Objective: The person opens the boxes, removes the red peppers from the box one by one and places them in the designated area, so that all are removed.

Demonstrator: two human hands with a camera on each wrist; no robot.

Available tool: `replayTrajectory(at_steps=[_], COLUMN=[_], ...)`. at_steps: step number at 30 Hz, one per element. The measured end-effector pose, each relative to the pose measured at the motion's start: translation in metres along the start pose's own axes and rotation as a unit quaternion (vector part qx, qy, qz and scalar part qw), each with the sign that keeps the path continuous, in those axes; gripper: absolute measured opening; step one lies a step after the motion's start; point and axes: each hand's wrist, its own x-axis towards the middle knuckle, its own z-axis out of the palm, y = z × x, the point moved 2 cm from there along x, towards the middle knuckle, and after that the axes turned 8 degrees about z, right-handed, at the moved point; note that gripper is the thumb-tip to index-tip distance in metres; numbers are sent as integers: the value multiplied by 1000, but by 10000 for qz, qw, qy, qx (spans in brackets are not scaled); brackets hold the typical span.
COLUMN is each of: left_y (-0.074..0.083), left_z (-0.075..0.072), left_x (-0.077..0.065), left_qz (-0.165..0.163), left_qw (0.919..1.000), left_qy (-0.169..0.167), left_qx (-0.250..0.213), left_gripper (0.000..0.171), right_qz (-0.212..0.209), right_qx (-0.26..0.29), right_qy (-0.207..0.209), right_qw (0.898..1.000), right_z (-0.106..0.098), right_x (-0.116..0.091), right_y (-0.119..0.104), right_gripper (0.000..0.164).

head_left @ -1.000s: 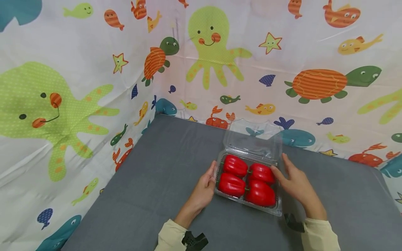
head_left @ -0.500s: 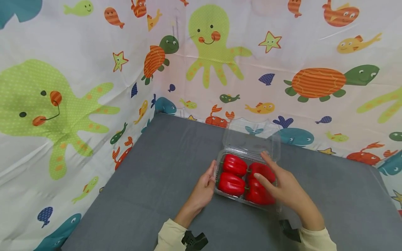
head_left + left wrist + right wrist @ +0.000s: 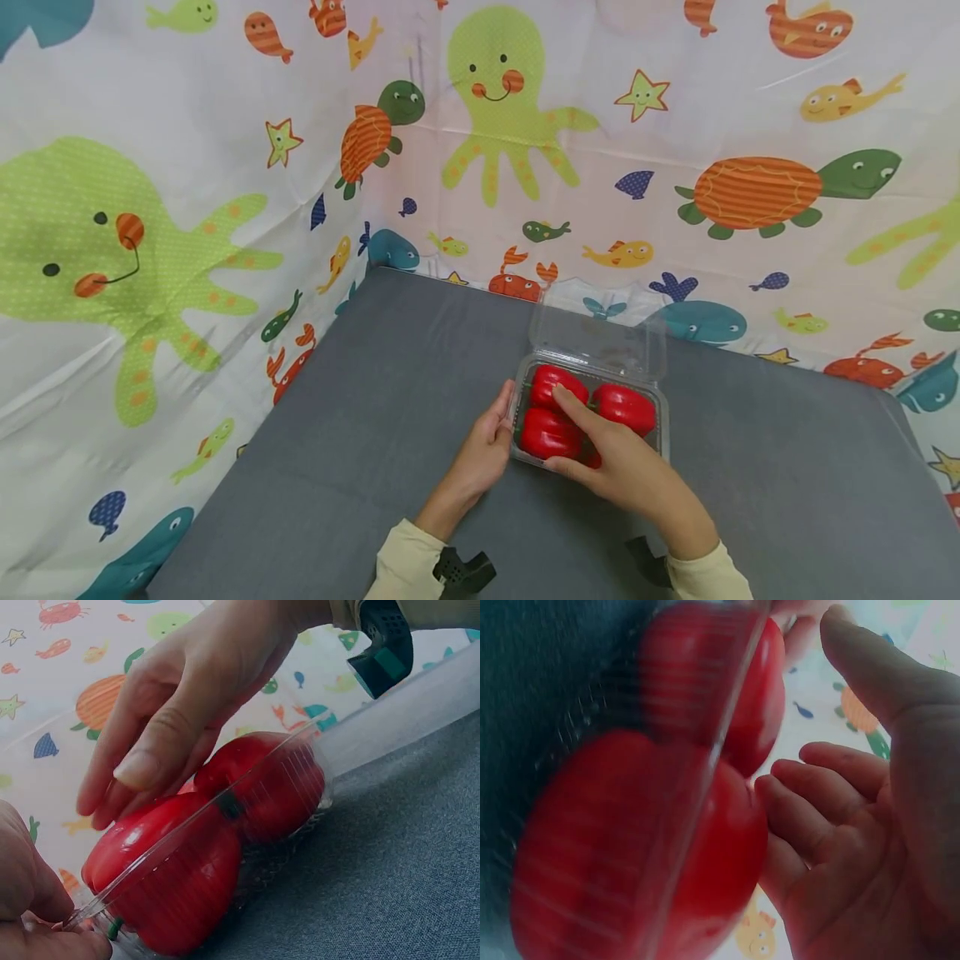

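A clear plastic clamshell box (image 3: 663, 421) stands on the table with its lid (image 3: 592, 340) folded back. In it lie several red bell peppers (image 3: 625, 408); the front right one is mostly hidden under my right hand. My left hand (image 3: 480, 454) holds the box's left side, and its thumb and finger pinch the rim in the left wrist view. Above the peppers hovers my right hand (image 3: 630, 471), thumb and fingers spread and slightly bent, gripping nothing. In the left wrist view, that right hand (image 3: 187, 705) is over the near bell pepper (image 3: 172, 870); whether it touches cannot be told.
Grey cloth covers the table (image 3: 360, 400) around the box. A white curtain (image 3: 247, 83) printed with sea animals rises at the back and left, close behind the lid. Dark wrist devices (image 3: 463, 571) sit at the cuffs.
My right hand has left the box's right side and moved left across the peppers to above their middle. My left hand has kept its place on the box.
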Motion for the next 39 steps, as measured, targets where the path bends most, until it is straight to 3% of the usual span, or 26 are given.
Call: replayTrajectory(at_steps=[13,26,39], left_y=[-1,0,-1], left_z=[0,0,-1], left_x=[1,1,1], left_qz=[90,189,120], left_qw=[9999,9995,9997], left_qy=[-34,-80,-57], left_qx=[-70,-227,-228], left_gripper=[64,64,64], right_qz=[-358,-144,-184], right_qx=[-697,-832,-1173], right_qy=[393,66,40], right_qw=[9961,9964,9929], right_z=[8,7,2], right_x=[7,11,17], right_y=[-12,-13,-16], right_gripper=[93,83,76])
